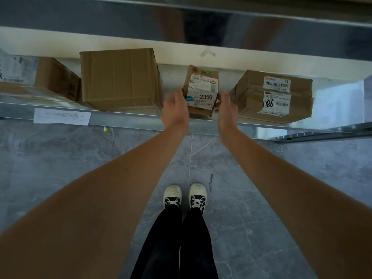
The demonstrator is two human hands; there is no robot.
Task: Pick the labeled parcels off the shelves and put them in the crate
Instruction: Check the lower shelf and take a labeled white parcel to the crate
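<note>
On the low metal shelf (141, 119) ahead of the person's feet stand four cardboard parcels in a row, and both arms reach down to the third from the left. That small parcel (202, 91), whose white label reads 2350, sits near the shelf's front edge between a large plain box (120, 79) and a labeled box (273, 95) marked 7786 by hand. The left hand (175, 109) cups its left side with the fingers wrapped against the cardboard; the right hand (225, 106) lies against the right lower corner, fingers partly spread, so the grip looks begun but not firmly closed, and the parcel appears to rest on the shelf. A fourth box (40, 79) at the far left also carries a label, partly cut off by the frame. Counted: four parcels, three showing labels, one plain on the sides visible, plus one paper sheet (61, 116) stuck to the shelf edge. No crate is in view, so how many parcels are already packed cannot be told; judging from this, at least three labeled parcels remain to be carried over.
</note>
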